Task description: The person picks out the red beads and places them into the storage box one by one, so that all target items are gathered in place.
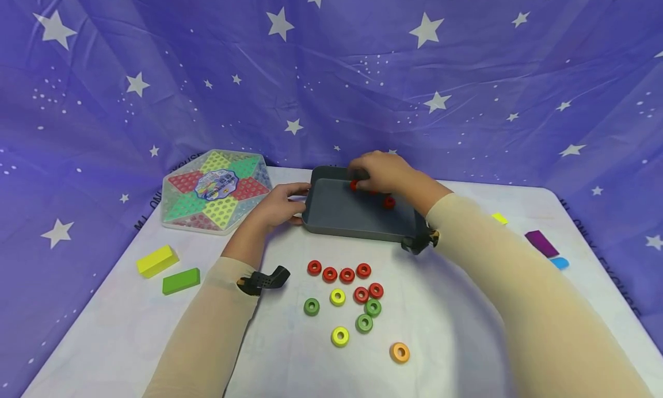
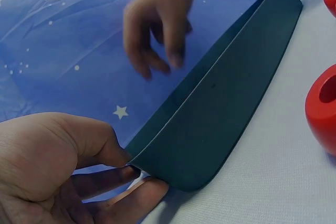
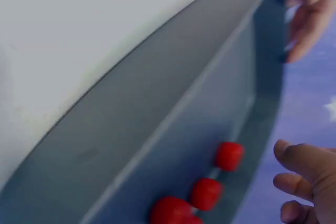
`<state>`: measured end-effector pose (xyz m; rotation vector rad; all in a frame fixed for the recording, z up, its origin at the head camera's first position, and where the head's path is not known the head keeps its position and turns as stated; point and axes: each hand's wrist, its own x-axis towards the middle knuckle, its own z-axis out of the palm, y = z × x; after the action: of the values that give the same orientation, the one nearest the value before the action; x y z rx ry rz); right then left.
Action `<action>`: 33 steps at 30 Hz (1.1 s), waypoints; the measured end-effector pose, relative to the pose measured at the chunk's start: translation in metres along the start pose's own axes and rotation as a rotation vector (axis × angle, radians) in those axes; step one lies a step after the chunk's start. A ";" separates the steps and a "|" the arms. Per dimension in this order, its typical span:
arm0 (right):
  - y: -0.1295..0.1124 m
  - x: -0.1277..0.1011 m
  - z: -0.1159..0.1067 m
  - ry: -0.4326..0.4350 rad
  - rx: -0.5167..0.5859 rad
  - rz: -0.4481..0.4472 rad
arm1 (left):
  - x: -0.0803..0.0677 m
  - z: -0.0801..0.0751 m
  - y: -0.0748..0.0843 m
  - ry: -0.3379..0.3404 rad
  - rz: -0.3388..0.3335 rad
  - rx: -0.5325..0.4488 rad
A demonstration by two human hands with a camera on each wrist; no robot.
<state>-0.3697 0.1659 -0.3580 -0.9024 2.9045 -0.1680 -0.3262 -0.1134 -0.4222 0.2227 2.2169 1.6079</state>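
Rings on the table: five red [image 1: 346, 275], three green [image 1: 364, 322], two yellow [image 1: 339, 336], one orange [image 1: 399, 352]; left hand [image 1: 279, 205] grips the tray [image 1: 342, 214], right hand [image 1: 380, 171] hangs relaxed, hiding rings inside.

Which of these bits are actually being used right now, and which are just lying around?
In use: dark grey rectangular tray, steadied by left hand; red rings inside it under right hand; loose coloured rings.

Lying about: hexagonal game board, yellow block, green block, purple block.
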 end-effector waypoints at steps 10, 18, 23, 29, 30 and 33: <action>-0.031 -0.087 -0.024 0.129 0.143 -0.109 | 0.001 0.001 0.001 0.004 -0.021 0.004; -0.050 -0.144 0.008 0.078 0.384 -0.162 | 0.001 -0.001 0.001 0.018 -0.016 0.025; -0.055 -0.170 0.045 -0.023 0.509 -0.172 | -0.002 0.000 -0.001 0.009 -0.013 0.026; -0.058 -0.183 0.074 -0.053 0.479 -0.243 | -0.001 0.001 -0.003 0.019 -0.008 0.018; -0.059 -0.184 0.077 -0.048 0.462 -0.250 | 0.000 0.001 -0.004 0.020 -0.006 0.017; -0.060 -0.185 0.081 -0.034 0.390 -0.260 | 0.002 0.001 -0.004 0.020 -0.007 0.016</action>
<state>-0.1738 0.2156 -0.4193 -1.1799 2.5728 -0.7002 -0.3271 -0.1130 -0.4263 0.2034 2.2438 1.5956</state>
